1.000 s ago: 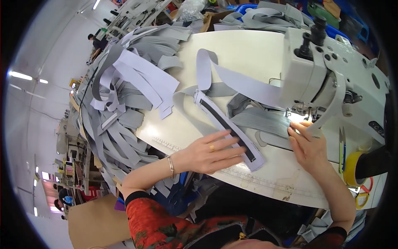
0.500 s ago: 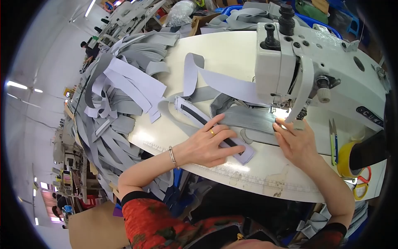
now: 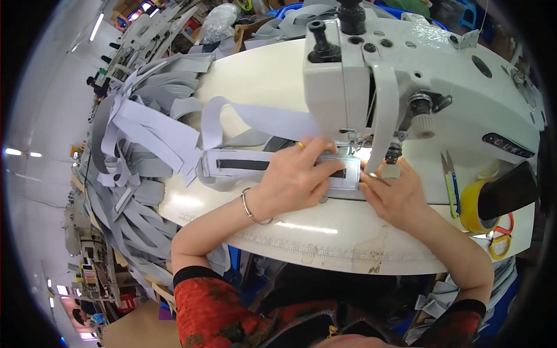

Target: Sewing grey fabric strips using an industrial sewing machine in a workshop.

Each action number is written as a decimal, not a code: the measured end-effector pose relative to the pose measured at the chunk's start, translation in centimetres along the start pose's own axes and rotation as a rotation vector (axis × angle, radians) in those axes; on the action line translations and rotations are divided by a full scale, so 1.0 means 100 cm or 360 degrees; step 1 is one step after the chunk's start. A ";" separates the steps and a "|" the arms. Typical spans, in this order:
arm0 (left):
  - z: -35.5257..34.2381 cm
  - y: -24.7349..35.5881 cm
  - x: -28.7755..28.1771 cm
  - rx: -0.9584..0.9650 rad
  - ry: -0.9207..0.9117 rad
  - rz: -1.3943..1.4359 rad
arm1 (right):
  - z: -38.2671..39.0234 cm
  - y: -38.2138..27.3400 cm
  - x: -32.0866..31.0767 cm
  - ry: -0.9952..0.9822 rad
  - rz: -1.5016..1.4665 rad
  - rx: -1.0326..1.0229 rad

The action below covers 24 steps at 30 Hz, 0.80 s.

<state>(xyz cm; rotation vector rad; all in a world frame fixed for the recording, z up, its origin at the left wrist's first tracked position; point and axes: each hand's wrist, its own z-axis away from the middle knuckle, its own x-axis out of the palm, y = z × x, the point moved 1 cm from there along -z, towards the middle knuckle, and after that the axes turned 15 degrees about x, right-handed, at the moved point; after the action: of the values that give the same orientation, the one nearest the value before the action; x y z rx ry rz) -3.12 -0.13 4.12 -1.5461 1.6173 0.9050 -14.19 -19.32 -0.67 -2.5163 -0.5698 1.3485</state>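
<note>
My left hand [image 3: 299,180], fingers bent, grips a long pale strip [image 3: 242,163] with a dark narrow band along it, lying across the machine bed left of the presser area. My right hand [image 3: 386,182] has its fingers closed at that strip's right end, just below the needle area of the white sewing machine [image 3: 336,87]; its fingertips are partly hidden by the machine. Loops of lilac webbing [image 3: 258,116] and grey fabric [image 3: 249,138] lie behind the strip, partly covered.
A heap of grey strips [image 3: 136,214] covers the left end of the white table [image 3: 325,243]. Scissors with green and blue handles [image 3: 449,185], a yellow tape roll [image 3: 473,214] and red-yellow scissors [image 3: 502,240] lie at right. Other people [image 3: 87,316] are in the background at left.
My left hand has moved right and up toward the needle, turning the banded strip from slanted to nearly horizontal over the grey fabric. My right hand stays at the needle. The view has shifted.
</note>
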 end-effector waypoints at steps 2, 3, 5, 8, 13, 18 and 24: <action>0.002 -0.003 0.001 0.0026 -0.0068 0.0056 | 0.001 -0.001 0.003 0.0031 0.0082 -0.0039; 0.002 -0.002 0.000 0.0041 -0.0148 0.0091 | 0.002 -0.001 0.004 0.0024 0.0099 -0.0025; 0.003 0.000 0.001 0.0064 -0.0197 0.0065 | 0.004 -0.002 0.001 -0.0070 0.0138 0.0016; 0.008 0.001 0.003 -0.0073 -0.0265 0.0178 | 0.007 -0.004 -0.002 -0.0110 0.0172 0.0055; 0.008 -0.006 -0.004 -0.0104 -0.0200 0.0252 | 0.006 -0.002 -0.004 -0.0217 0.0158 0.0062; 0.001 0.000 -0.002 -0.0040 -0.0133 0.0147 | 0.003 -0.003 -0.005 -0.0190 0.0141 0.0055; 0.004 -0.005 0.006 0.0021 -0.0318 0.0170 | 0.003 -0.002 -0.001 -0.0088 0.0051 0.0016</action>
<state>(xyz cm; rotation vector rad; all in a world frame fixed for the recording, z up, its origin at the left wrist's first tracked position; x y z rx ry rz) -2.67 -0.07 3.38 -1.3248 1.5700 1.0682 -14.54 -19.17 -0.73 -2.4974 -0.5345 1.4322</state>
